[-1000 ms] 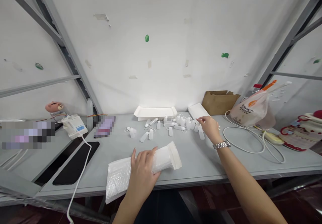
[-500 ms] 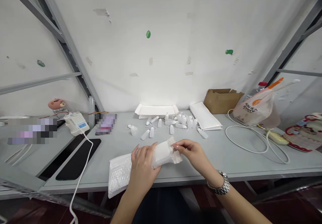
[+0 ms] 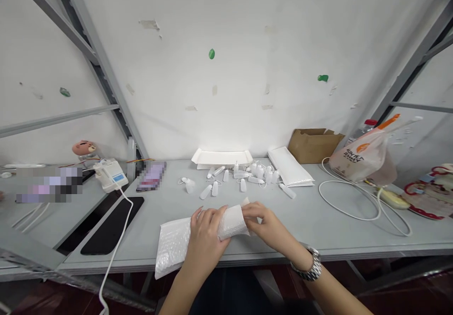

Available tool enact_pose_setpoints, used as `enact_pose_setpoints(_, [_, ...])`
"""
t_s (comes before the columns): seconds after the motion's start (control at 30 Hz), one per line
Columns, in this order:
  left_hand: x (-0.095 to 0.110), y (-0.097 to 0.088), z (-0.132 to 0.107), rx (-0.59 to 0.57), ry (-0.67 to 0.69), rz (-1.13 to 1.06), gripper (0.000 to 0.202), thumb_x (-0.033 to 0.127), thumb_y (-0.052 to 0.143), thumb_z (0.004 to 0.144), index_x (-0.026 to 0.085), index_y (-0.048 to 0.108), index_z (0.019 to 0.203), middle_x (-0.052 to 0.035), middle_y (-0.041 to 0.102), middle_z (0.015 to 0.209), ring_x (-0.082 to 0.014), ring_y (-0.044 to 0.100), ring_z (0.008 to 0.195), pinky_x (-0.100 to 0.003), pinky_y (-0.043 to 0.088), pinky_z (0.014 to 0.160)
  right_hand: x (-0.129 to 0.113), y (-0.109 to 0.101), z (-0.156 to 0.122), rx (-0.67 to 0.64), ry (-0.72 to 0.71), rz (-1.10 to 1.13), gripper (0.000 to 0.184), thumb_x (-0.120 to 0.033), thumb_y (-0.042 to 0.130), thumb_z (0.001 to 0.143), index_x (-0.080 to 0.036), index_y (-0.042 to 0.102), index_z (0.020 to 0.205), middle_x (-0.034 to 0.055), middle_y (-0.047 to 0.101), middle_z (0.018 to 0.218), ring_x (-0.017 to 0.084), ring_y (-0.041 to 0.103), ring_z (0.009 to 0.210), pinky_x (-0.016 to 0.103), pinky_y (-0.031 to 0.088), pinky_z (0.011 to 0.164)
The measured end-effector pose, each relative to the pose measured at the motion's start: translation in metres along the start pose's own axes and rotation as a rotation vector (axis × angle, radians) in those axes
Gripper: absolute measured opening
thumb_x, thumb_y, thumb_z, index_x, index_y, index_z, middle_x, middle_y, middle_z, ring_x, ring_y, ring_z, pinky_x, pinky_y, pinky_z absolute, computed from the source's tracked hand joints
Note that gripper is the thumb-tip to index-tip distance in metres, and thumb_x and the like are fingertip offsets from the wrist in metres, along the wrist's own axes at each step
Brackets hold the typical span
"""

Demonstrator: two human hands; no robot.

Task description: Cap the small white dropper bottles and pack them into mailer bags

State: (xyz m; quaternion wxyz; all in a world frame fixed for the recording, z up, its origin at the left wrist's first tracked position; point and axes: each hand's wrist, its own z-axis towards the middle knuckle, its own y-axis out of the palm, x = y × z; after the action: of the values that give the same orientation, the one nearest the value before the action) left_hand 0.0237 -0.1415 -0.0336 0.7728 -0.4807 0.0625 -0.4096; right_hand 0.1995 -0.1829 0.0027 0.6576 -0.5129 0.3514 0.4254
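A white bubble mailer point(image 3: 175, 244) lies at the near edge of the grey table point(image 3: 311, 218), its right end bulged open. My left hand point(image 3: 205, 237) wraps round the mailer's middle from above. My right hand point(image 3: 265, 223) is at the mailer's mouth, fingers closed on its flap edge; whether anything small sits in those fingers is hidden. Behind the mailer, several small white tags with loops point(image 3: 240, 178) lie scattered across the table's middle.
A stack of white mailers point(image 3: 288, 165), a white tray point(image 3: 221, 157) and a cardboard box point(image 3: 313, 145) sit at the back. A white cable point(image 3: 350, 199) and a printed plastic bag point(image 3: 366, 157) lie right. Left are a black pad point(image 3: 113, 223), a small white device point(image 3: 109, 174) and its cord.
My right hand left the pile of tags at the back and came to the mailer's open end. My left hand kept its hold on the mailer.
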Motion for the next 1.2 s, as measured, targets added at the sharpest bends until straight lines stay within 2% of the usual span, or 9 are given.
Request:
enact_pose_setpoints(0.17, [0.002,-0.017,0.018,0.257,-0.158,-0.076,0.049,0.020,0.063,0.070,0.024,0.049,0.117,-0.0063,0.059,0.099,-0.0263,0.051,0.100,-0.047,0.034,0.094,-0.012,-0.012,-0.004,0.290,-0.043,0.158,0.029,-0.036,0.054,0.082,-0.029,0.060,0.110,0.0050,0.057,0.115,0.020,0.054,0.098,0.039,0.043,0.088])
enact_pose_setpoints(0.3, [0.029,-0.027,0.042,0.568,-0.267,-0.407,0.074,0.027,0.069,0.067,0.025,0.033,0.131,-0.0105,0.047,0.117,-0.0260,0.045,0.112,-0.042,0.039,0.092,-0.026,-0.007,-0.005,0.163,-0.127,0.313,0.050,-0.037,0.059,0.079,-0.035,0.043,0.127,0.0041,0.045,0.131,0.021,0.048,0.111,0.039,0.046,0.088])
enact_pose_setpoints(0.37, [0.043,-0.025,0.050,0.611,-0.269,-0.577,0.097,0.032,0.074,0.062,0.025,0.015,0.138,-0.0130,0.039,0.123,-0.0271,0.043,0.114,-0.041,0.042,0.089,-0.034,-0.002,-0.002,0.098,-0.189,0.327,0.061,-0.037,0.063,0.076,-0.036,0.037,0.132,0.0046,0.041,0.135,0.023,0.045,0.115,0.040,0.046,0.089])
enact_pose_setpoints(0.57, [0.051,-0.014,0.038,0.210,-0.133,-0.619,0.102,0.035,0.068,0.069,0.028,-0.003,0.141,-0.0165,0.020,0.141,-0.0326,0.022,0.131,-0.051,0.031,0.100,-0.056,-0.004,0.010,0.230,-0.136,0.139,0.047,-0.038,0.063,0.076,-0.028,0.050,0.120,0.0069,0.055,0.120,0.023,0.051,0.110,0.041,0.045,0.090])
enact_pose_setpoints(0.67, [0.039,-0.014,0.029,0.105,-0.186,-0.786,0.100,0.033,0.065,0.073,0.029,-0.008,0.141,-0.0140,0.026,0.142,-0.0284,0.030,0.129,-0.047,0.031,0.101,-0.059,-0.015,0.014,0.279,-0.094,0.096,0.034,-0.039,0.064,0.074,-0.022,0.060,0.103,0.0068,0.064,0.104,0.023,0.057,0.099,0.040,0.048,0.085])
enact_pose_setpoints(0.77, [0.026,-0.016,0.031,0.029,-0.289,-0.913,0.077,0.034,0.065,0.073,0.027,0.025,0.137,-0.0101,0.045,0.131,-0.0257,0.041,0.122,-0.040,0.035,0.099,-0.060,-0.028,0.017,0.180,-0.073,0.151,0.029,-0.040,0.066,0.072,-0.019,0.064,0.092,0.0064,0.068,0.095,0.023,0.062,0.090,0.038,0.052,0.076])
enact_pose_setpoints(0.87, [0.020,-0.017,0.039,-0.115,-0.403,-1.029,0.048,0.038,0.068,0.068,0.019,0.056,0.111,-0.0079,0.061,0.111,-0.0260,0.053,0.109,-0.037,0.041,0.092,-0.063,-0.038,0.020,0.097,-0.122,0.133,0.025,-0.039,0.065,0.074,-0.020,0.067,0.090,0.0051,0.069,0.093,0.022,0.063,0.088,0.036,0.053,0.073])
enact_pose_setpoints(1.0, [0.018,-0.021,0.046,-0.233,-0.452,-1.227,0.037,0.040,0.070,0.066,0.016,0.063,0.094,-0.0064,0.068,0.095,-0.0237,0.060,0.093,-0.032,0.047,0.079,-0.073,-0.050,0.026,0.079,-0.292,-0.006,0.028,-0.037,0.057,0.081,-0.026,0.065,0.105,0.0036,0.066,0.106,0.021,0.059,0.097,0.036,0.051,0.078])
enact_pose_setpoints(1.2, [0.010,-0.026,0.045,-0.185,-0.495,-1.162,0.033,0.043,0.069,0.065,0.016,0.066,0.084,-0.0034,0.069,0.082,-0.0200,0.061,0.081,-0.026,0.046,0.067,-0.078,-0.076,0.032,-0.102,-0.366,-0.151,0.032,-0.033,0.056,0.082,-0.033,0.060,0.114,0.0013,0.062,0.114,0.019,0.053,0.105,0.035,0.046,0.086])
